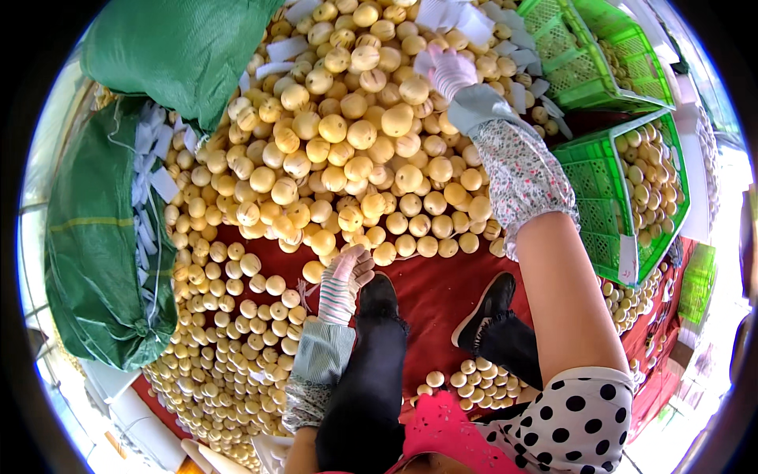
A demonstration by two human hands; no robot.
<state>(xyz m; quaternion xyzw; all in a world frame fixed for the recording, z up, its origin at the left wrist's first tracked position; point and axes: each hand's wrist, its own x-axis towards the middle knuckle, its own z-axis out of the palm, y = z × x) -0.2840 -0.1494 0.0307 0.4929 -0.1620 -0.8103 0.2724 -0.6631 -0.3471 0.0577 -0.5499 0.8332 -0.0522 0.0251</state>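
A large heap of round, pale yellow fruits (339, 150), some with dark streaks like pepino melons, fills the middle and far area. My right hand (448, 69), in a pale striped glove, reaches over the heap's far right part. Its fingers look stretched out among fruits and near white foam sleeves (474, 25); no held thing shows. Close to my left knee and shoe, at the heap's near edge, is my left hand (353, 270) in a striped glove with bare fingertips. Its fingers are curled in, and nothing shows in them.
Green plastic crates (624, 197) holding fruits stand at the right. Full green woven sacks (110, 237) lie at the left, with white foam sleeves (162, 183) beside them. Smaller fruits (229, 379) spread over the near left. A red sheet (426, 316) covers the ground around my shoes.
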